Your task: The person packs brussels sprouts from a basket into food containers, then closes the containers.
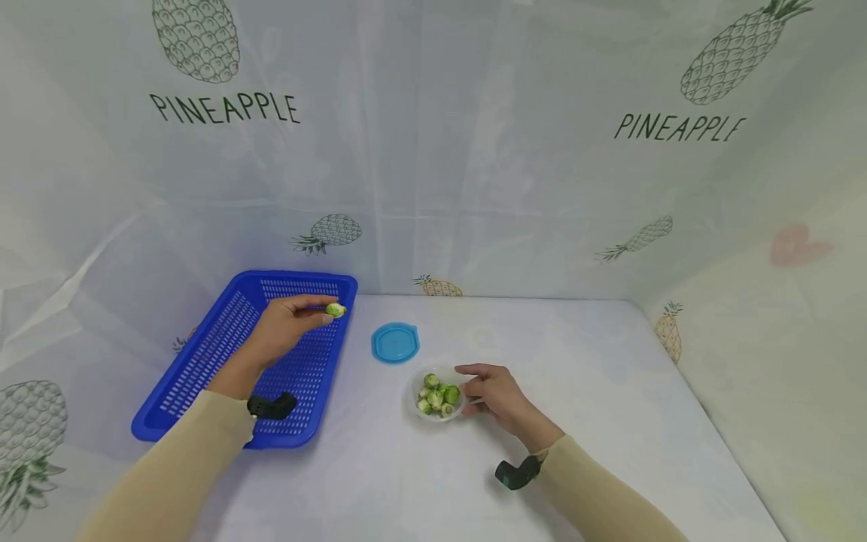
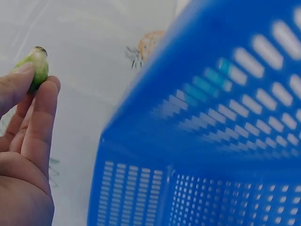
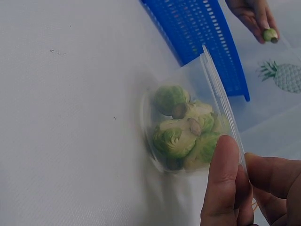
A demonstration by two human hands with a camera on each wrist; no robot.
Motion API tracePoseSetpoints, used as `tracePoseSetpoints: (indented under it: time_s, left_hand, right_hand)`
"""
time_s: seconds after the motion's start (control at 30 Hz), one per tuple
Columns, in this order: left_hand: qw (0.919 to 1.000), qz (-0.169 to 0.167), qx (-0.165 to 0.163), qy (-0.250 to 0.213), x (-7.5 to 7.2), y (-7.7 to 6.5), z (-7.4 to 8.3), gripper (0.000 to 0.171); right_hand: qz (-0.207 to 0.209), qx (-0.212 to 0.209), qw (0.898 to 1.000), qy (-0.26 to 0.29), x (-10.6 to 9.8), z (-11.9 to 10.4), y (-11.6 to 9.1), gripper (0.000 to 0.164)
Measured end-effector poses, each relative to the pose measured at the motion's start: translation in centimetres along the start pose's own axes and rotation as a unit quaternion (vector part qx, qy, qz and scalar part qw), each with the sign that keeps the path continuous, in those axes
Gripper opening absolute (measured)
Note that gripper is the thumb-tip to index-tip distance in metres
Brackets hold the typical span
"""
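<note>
My left hand point(image 1: 284, 325) pinches one Brussels sprout point(image 1: 335, 309) between thumb and fingertips, over the far right part of the blue plastic basket point(image 1: 330, 376). In the left wrist view the sprout point(image 2: 40, 68) shows its pale cut stem pointing up. My right hand point(image 1: 497, 393) grips the rim of a small clear plastic container point(image 1: 415, 391) from its right side, thumb and fingers on either side of the wall. Several green Brussels sprouts point(image 3: 174, 139) lie inside that container, which stands upright on the white table.
A light blue lid point(image 1: 396, 343) lies flat on the white table point(image 1: 576, 376), between the basket and the container and farther back. Behind the table hangs a pale sheet point(image 1: 447, 150) printed with pineapples. Each wrist carries a small black camera point(image 1: 518, 473).
</note>
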State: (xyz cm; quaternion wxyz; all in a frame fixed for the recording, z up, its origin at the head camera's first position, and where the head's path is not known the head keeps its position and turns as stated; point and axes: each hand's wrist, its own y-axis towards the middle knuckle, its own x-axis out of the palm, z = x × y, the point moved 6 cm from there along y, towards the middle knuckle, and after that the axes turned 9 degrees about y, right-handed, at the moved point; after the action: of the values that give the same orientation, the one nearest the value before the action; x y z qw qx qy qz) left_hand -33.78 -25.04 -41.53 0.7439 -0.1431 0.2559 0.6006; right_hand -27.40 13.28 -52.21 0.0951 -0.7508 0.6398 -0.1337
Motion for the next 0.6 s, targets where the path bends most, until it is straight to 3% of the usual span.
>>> tracePoseSetpoints:
  time_s: [0.3,0.6]
  left_hand:
    - [0.9984,-0.011,0.029,-0.047,2.3,-1.0,1.6,0.040]
    - [0.9970,-0.026,0.028,-0.068,5.5,-1.8,2.9,0.038]
  right_hand:
    - [-0.005,-0.001,1.000,0.000,0.0,-0.1,0.1,0.049]
    - [-0.011,-0.001,1.000,0.005,0.2,-0.3,-0.1,0.049]
